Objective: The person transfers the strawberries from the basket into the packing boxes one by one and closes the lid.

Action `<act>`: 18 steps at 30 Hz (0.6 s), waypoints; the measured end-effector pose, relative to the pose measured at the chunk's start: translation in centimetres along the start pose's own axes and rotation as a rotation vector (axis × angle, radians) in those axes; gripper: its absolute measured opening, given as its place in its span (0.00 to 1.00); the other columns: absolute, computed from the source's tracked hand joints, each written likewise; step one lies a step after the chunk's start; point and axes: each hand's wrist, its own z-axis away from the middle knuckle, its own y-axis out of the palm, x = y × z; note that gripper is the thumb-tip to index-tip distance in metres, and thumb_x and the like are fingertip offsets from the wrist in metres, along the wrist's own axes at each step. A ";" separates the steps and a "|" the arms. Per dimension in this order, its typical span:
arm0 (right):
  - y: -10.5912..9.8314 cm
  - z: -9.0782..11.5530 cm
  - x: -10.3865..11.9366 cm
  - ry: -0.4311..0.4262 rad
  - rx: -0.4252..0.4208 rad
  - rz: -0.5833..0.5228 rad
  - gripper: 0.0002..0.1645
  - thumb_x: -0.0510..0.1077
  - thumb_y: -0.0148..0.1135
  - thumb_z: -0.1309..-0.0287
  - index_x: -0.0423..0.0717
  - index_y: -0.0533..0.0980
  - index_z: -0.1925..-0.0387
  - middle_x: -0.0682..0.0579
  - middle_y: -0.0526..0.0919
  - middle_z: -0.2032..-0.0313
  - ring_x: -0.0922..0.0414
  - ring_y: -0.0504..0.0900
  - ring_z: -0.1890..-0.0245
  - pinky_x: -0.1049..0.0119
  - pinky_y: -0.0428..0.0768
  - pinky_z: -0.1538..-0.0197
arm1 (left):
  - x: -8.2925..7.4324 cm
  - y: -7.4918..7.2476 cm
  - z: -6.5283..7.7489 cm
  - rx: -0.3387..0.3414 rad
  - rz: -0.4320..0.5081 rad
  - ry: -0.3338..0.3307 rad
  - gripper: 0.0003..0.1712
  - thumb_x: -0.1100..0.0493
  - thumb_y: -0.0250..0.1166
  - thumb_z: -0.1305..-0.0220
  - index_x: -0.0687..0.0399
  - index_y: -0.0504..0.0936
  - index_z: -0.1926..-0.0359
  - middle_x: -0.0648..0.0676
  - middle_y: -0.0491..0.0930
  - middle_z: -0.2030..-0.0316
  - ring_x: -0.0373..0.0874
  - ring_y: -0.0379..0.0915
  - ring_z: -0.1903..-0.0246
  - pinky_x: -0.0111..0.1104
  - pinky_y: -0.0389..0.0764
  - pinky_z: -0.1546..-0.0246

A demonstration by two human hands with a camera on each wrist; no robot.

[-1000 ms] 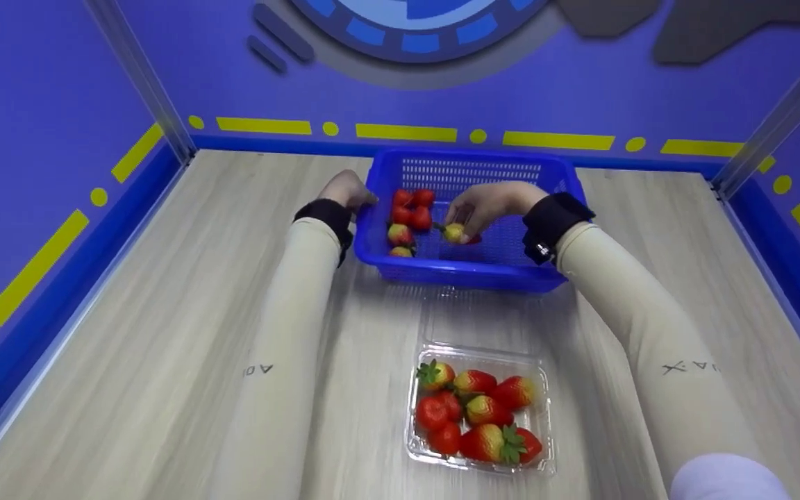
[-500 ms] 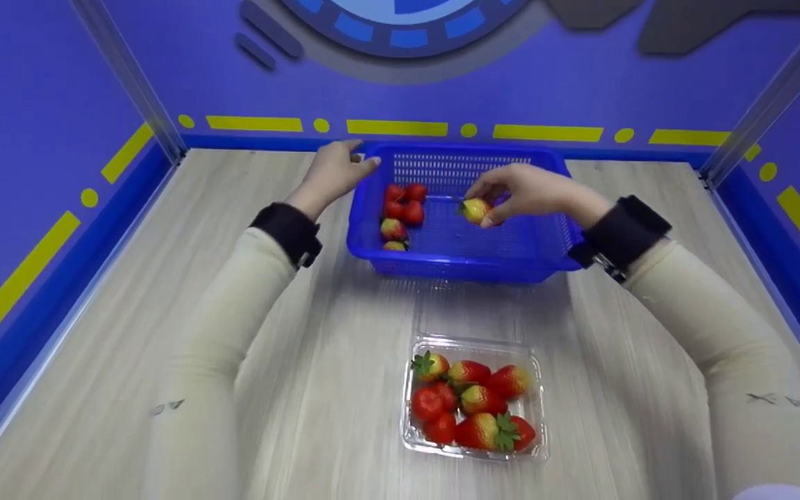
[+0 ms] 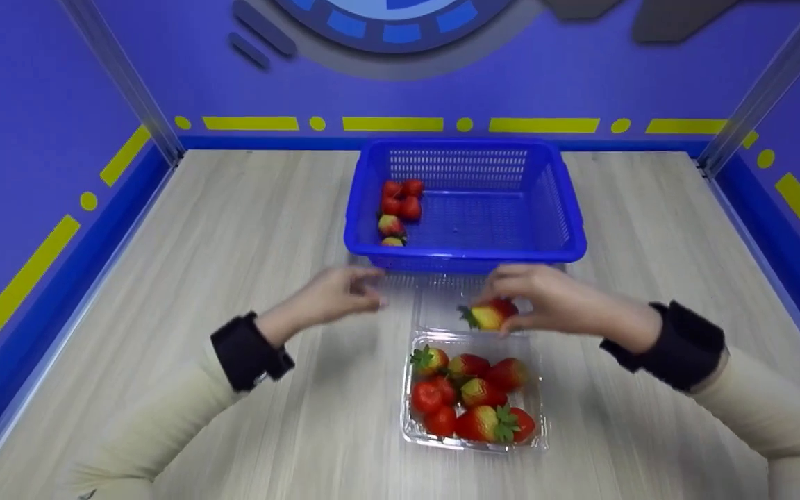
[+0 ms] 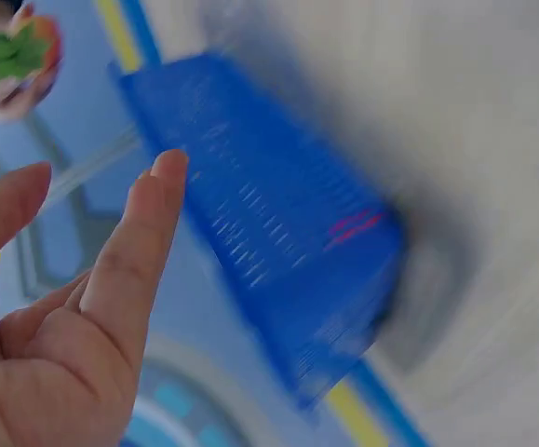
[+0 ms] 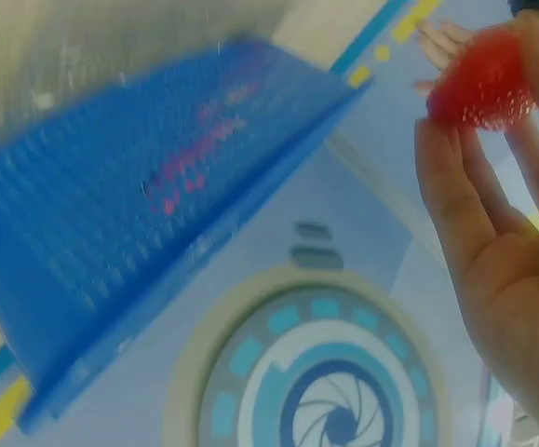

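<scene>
In the head view my right hand (image 3: 546, 298) pinches a red and yellow strawberry (image 3: 490, 314) with green leaves, held above the clear plastic box's raised lid area. The right wrist view shows the same strawberry (image 5: 488, 79) between thumb and fingers. My left hand (image 3: 327, 298) hovers left of the box with relaxed fingers and nothing in it; in the left wrist view its fingers (image 4: 134, 251) are extended. Below the hands, the clear plastic box (image 3: 405, 417) holds several strawberries and a few smooth red fruits that look like tomatoes (image 3: 428, 397).
A blue plastic basket (image 3: 466, 255) stands behind the hands, with several red fruits (image 3: 410, 207) along its left side. Blue panels (image 3: 414, 90) enclose the wooden table (image 3: 247, 229) at the back and sides.
My right hand has lifted the strawberry out of the basket and brought it toward me, over to the clear box. My left hand has let go of the basket's left rim and come nearer.
</scene>
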 end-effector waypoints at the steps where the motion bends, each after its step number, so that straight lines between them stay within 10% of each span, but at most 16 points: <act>1: 0.6 0.4 0.2 -0.014 -0.010 0.011 0.23 0.41 0.77 0.49 0.42 0.84 0.49 0.47 0.87 0.55 0.53 0.85 0.57 0.60 0.88 0.53 | 0.7 0.7 0.2 0.030 0.007 -0.014 0.34 0.58 0.67 0.31 0.67 0.70 0.30 0.65 0.87 0.52 0.56 0.85 0.54 0.42 0.88 0.50; 8: 4.8 2.6 1.0 0.050 0.010 0.073 0.22 0.40 0.78 0.51 0.45 0.85 0.51 0.49 0.85 0.58 0.54 0.84 0.58 0.61 0.88 0.52 | 3.4 5.5 0.9 0.199 0.168 -0.107 0.26 0.59 0.67 0.31 0.73 0.77 0.39 0.68 0.88 0.57 0.58 0.89 0.56 0.39 0.89 0.51; 18: 7.5 3.5 1.5 0.032 -0.052 0.260 0.24 0.42 0.79 0.53 0.44 0.86 0.51 0.48 0.82 0.59 0.53 0.83 0.58 0.62 0.88 0.54 | 3.8 8.0 0.6 0.200 0.245 -0.066 0.10 0.66 0.70 0.38 0.69 0.82 0.57 0.53 0.86 0.73 0.31 0.75 0.75 0.21 0.74 0.70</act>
